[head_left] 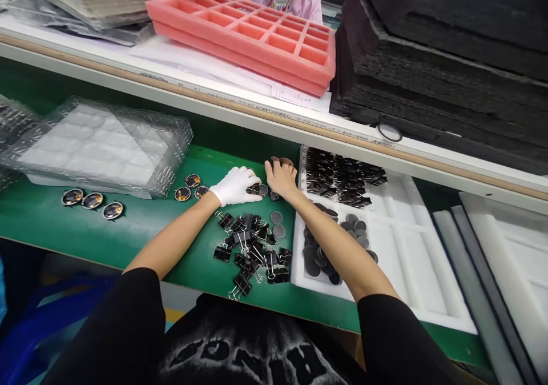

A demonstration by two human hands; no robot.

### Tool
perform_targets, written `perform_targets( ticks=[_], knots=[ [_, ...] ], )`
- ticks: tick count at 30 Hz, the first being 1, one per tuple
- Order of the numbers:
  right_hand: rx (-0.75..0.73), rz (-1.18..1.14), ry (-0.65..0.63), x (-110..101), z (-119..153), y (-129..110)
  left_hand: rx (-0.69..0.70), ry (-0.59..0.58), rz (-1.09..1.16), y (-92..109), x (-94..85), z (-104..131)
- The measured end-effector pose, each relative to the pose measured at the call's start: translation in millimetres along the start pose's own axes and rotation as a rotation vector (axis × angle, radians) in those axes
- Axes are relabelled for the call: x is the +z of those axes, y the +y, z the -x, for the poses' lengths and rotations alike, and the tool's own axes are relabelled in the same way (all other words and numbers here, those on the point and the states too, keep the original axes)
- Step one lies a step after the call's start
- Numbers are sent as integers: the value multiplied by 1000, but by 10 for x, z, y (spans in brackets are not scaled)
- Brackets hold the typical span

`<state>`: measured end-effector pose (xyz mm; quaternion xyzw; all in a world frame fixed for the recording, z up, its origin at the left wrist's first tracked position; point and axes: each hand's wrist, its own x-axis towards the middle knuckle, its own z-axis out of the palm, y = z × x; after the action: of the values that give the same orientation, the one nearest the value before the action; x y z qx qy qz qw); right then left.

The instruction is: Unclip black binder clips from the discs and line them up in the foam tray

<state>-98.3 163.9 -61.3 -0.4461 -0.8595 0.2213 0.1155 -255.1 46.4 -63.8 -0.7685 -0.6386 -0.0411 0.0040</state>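
Note:
My left hand (236, 187), in a white glove, is closed on a black binder clip (253, 189), with a grey disc (263, 190) at the clip's right side. My bare right hand (281, 179) reaches forward with its fingers stretched out, the tips touching dark brownish discs (283, 160). Just below it another clip (274, 196) is partly covered. Nearer me lies a loose heap of black binder clips (250, 242) with silver handles. Two grey round discs (278, 225) rest beside the heap on the green table.
A white foam tray (398, 242) at right holds rows of clips (338, 173) and dark discs (317, 256). Several clipped round lenses (93, 200) and stacked clear plastic trays (103, 145) lie left. Beyond the shelf edge (240, 99) are a pink foam tray (257, 48) and a seated person.

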Motion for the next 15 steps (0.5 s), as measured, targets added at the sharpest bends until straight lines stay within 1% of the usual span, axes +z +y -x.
perform_targets(
  ticks=[2,5,8,10,15],
  knots=[
    [27,-19,-10,74,-17,58,10,0,-2,4,-3,9],
    [72,-77,17,145,-34,195,17,6,33,12,-12,20],
    [61,-106,58,202,-59,306,18,13,68,27,-12,25],
    [44,-122,83,239,-79,352,22,19,77,44,-3,24],
    [63,-120,105,299,-109,405,43,27,66,120,24,2]
  ],
)
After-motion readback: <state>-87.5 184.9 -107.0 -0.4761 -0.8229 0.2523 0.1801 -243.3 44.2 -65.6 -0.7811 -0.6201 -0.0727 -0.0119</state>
